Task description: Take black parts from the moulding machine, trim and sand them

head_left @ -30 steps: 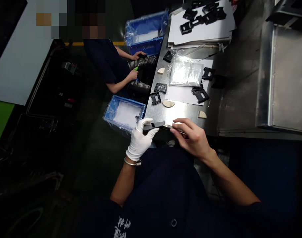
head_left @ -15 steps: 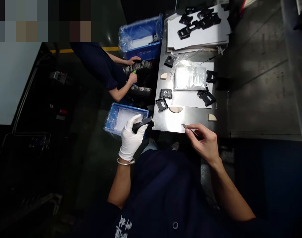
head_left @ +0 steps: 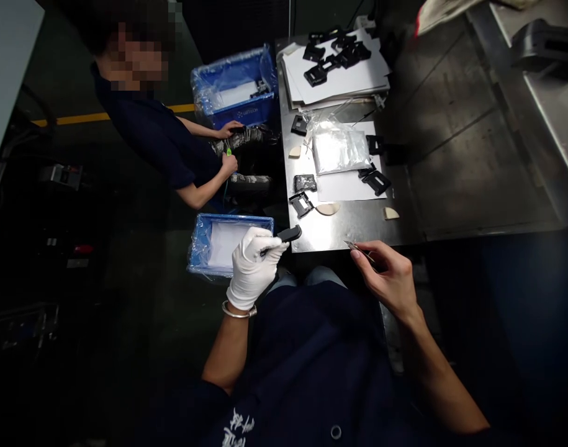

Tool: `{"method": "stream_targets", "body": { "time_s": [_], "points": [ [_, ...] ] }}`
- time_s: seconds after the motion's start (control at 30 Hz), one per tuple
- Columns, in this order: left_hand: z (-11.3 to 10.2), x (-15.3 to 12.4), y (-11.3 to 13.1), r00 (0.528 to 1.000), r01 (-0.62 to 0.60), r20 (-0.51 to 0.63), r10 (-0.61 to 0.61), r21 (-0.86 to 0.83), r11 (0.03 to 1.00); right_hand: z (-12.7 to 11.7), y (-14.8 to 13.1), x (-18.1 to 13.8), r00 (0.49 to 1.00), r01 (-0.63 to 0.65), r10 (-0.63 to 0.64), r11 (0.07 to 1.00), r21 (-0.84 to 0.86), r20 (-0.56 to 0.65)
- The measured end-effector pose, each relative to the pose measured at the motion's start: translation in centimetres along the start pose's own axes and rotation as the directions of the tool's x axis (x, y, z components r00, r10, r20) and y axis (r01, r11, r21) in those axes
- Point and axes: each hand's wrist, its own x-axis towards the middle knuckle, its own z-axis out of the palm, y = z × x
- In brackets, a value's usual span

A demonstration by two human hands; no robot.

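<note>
My left hand [head_left: 252, 266], in a white glove, is closed around a flat black plastic part [head_left: 287, 234] just off the near left corner of the metal table [head_left: 353, 223]. My bare right hand [head_left: 387, 276] pinches a thin metal blade [head_left: 353, 246] at the table's near edge, its tip pointing left. The two hands are apart. Right beside my left hand, on the floor, is a blue crate [head_left: 228, 243] lined with plastic film and holding a white sheet.
On the table lie several black plastic parts [head_left: 375, 180], a clear bag [head_left: 336, 151], beige wedges [head_left: 328, 208] and stacked white sheets [head_left: 334, 71] with more black parts. A co-worker [head_left: 172, 146] sits to the left near a second blue crate [head_left: 234, 87].
My hands have separated: the left one carried the black part leftward toward the blue crate, and the right one drew back with the blade. The view has shifted.
</note>
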Motion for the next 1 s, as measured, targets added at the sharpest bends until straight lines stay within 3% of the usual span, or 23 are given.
{"method": "stream_targets", "body": {
  "time_s": [0.23,0.5,0.63,0.73,0.8,0.9,1.0],
  "points": [
    [1.3,-0.5,1.4,0.992,0.121,-0.012,-0.125,-0.169,0.978,-1.0,-2.0,0.5,0.991,-0.119,0.106,0.975,0.19,0.078],
    [4.8,-0.7,4.0,0.994,0.031,0.112,-0.017,-0.118,0.993,-1.2,-4.5,3.7,0.961,0.004,-0.099,0.938,0.347,0.257],
    [7.1,-0.7,4.9,0.988,-0.012,0.149,0.036,-0.162,0.987,-1.8,-3.3,4.8,0.932,0.027,-0.128,0.957,0.288,0.338],
    [8.5,-0.5,5.1,0.99,-0.015,0.13,0.05,-0.254,0.967,-2.7,-2.0,5.3,0.969,-0.001,-0.07,0.959,0.285,0.237],
    [9.2,-0.1,5.1,0.994,-0.005,0.102,0.041,-0.33,0.944,-3.5,-1.1,5.7,0.977,-0.02,-0.063,0.924,0.382,0.202],
    [9.8,0.7,5.2,0.997,-0.02,0.056,0.046,-0.394,0.919,-4.4,-0.1,6.3,0.96,-0.03,-0.131,0.83,0.557,0.248],
    [10.2,1.4,5.4,0.999,-0.019,0.021,0.03,-0.401,0.916,-4.7,0.5,6.8,0.95,-0.026,-0.172,0.786,0.617,0.259]
  ]
}}
